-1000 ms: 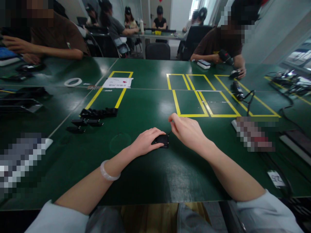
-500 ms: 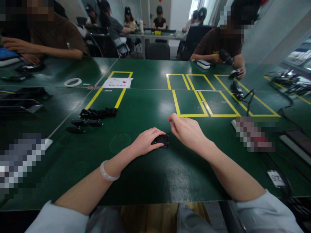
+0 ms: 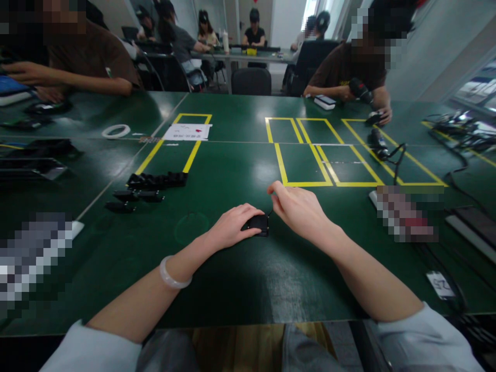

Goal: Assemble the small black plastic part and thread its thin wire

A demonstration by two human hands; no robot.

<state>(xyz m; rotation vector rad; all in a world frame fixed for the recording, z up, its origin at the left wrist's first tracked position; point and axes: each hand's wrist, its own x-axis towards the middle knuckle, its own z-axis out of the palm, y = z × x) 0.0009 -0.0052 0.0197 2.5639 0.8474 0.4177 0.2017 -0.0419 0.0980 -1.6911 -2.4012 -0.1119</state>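
Note:
My left hand [image 3: 237,225] grips a small black rectangular part [image 3: 259,224] against the green table [image 3: 232,284], thumb on the near side and fingers on the far side. Just right of it, my right hand [image 3: 296,206] is closed in a pinch on a thin dark tool [image 3: 270,212], whose lower end meets the part's right far corner. Most of that tool is hidden in my fingers, so its kind cannot be told. Left of my hands lie several similar black parts [image 3: 137,196] and a row of black pieces [image 3: 157,180].
Yellow tape outlines [image 3: 306,184] mark the table beyond my hands. A white label sheet [image 3: 188,132] and a tape roll [image 3: 116,132] lie farther left. On the right are a black power screwdriver [image 3: 377,143] and cables [image 3: 451,129]. Across the table, a co-worker [image 3: 349,72] holds a drill.

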